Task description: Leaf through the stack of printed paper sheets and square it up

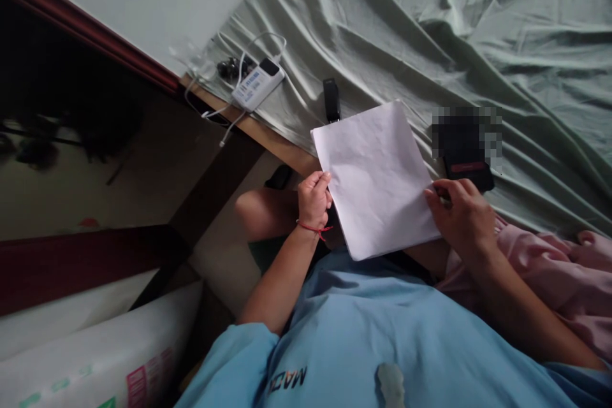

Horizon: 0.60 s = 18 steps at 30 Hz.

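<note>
A stack of white paper sheets (pixel 377 178) lies tilted across my lap and the bed's edge, its top face blank. My left hand (pixel 314 199), with a red string at the wrist, pinches the stack's left edge between thumb and curled fingers. At the opposite edge, my right hand (pixel 461 213) grips the paper near the lower right corner with thumb and forefinger. How many sheets there are I cannot tell. Just beyond the right hand rests a dark phone (pixel 471 172), partly blurred out by pixelation.
A black watch or strap (pixel 331 99) lies past the paper on the wrinkled green sheet (pixel 382 32). Farther left, a white power bank (pixel 258 84) with cables sits by the wooden bed edge (pixel 287 152). Pink cloth (pixel 540 268) bunches at right; a white sack (pixel 109 350) stands lower left.
</note>
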Each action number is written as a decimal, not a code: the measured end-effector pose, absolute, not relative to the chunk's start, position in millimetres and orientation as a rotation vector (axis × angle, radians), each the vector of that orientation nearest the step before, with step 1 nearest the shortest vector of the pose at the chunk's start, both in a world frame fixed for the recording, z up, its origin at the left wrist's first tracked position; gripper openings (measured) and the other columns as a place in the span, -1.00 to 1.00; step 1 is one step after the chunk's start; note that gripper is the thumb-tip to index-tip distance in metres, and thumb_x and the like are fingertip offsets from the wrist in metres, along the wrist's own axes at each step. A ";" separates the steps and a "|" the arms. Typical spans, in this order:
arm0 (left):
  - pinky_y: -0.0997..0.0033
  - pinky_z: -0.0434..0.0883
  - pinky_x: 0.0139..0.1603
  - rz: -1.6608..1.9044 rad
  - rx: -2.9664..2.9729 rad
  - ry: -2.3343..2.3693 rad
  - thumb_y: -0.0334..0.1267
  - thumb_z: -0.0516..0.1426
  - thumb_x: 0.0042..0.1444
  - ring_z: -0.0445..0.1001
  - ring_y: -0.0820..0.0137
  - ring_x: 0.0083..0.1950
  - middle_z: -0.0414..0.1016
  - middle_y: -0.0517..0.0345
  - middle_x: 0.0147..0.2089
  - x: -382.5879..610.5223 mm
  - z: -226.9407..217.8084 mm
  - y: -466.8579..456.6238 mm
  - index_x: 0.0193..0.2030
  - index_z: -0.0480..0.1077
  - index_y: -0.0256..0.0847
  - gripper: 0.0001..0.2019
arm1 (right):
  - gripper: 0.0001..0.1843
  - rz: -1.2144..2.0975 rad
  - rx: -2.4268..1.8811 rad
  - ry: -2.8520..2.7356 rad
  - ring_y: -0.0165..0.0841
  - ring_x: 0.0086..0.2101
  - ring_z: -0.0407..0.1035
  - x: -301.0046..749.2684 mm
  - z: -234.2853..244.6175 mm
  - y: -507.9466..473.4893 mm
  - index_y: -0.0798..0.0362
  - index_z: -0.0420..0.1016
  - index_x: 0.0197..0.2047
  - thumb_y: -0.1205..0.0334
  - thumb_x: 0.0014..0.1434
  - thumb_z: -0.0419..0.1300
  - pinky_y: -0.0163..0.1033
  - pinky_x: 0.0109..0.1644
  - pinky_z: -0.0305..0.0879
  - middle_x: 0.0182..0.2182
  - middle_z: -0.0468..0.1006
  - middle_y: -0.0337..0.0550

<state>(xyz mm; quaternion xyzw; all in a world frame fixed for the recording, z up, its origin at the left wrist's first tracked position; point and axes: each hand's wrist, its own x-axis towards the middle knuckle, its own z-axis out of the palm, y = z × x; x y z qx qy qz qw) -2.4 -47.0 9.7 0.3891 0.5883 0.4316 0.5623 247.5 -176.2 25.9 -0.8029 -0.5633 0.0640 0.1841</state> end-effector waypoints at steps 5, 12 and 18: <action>0.56 -0.13 -0.78 1.017 0.920 1.406 -0.09 0.25 -0.02 0.03 0.65 -0.76 0.20 0.37 -0.64 -0.8 10.5 -47.2 -0.46 0.39 -0.25 -0.74 | -0.66 0.217 -2.242 -1.594 -0.25 -0.36 0.41 250.2 25.8 -178.4 0.01 0.57 -0.09 -0.08 0.32 0.17 -0.20 -0.35 0.17 -0.23 0.57 -0.07; 0.56 -0.11 -0.78 1.027 0.957 1.421 -0.11 0.24 0.03 0.02 0.62 -0.76 0.13 0.39 -0.69 0.3 9.2 -49.1 -0.47 0.37 -0.23 -0.76 | -0.84 0.215 -2.043 -1.538 -0.31 -0.38 0.40 255.2 24.6 -176.1 0.01 0.55 -0.23 0.13 0.29 0.20 -0.20 -0.33 0.26 -0.30 0.53 -0.13; 0.54 -0.11 -0.78 1.048 0.959 1.436 -0.13 0.23 0.04 0.01 0.60 -0.77 0.10 0.40 -0.73 2.0 7.8 -50.5 -0.47 0.37 -0.22 -0.77 | -0.90 0.201 -1.816 -1.479 -0.25 -0.23 0.47 249.7 30.0 -174.5 0.00 0.49 -0.26 0.18 0.29 0.22 -0.10 -0.16 0.45 -0.19 0.56 -0.06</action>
